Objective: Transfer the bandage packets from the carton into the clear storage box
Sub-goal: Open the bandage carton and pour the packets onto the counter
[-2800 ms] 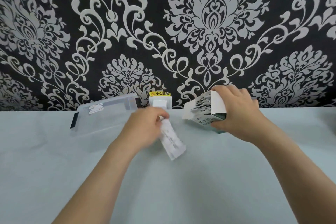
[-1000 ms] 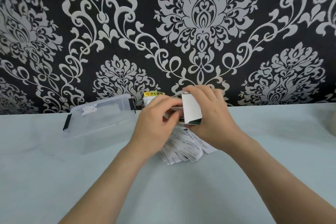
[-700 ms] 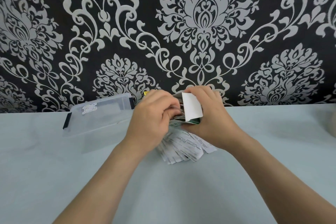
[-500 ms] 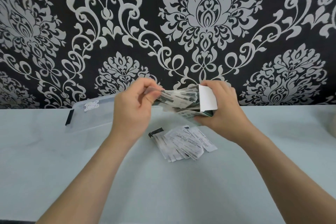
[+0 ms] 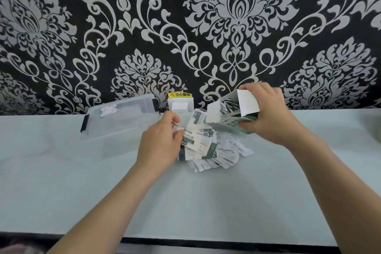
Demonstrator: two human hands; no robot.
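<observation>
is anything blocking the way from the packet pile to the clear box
Yes: the clear storage box appears to have its lid on, with dark latches at both ends, so the bandage packets cannot go in. The bare table between them holds nothing else.

Yellow sticker (image 5: 180, 95) on white wall fixture (image 5: 180, 105) — "小心触电"; carton (image 5: 232, 116) — "防水", rest unreadable.

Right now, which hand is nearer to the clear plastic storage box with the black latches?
Left. The left hand is just right of the clear plastic storage box, over the pile of bandage packets. The right hand holds the white carton farther right.
</observation>
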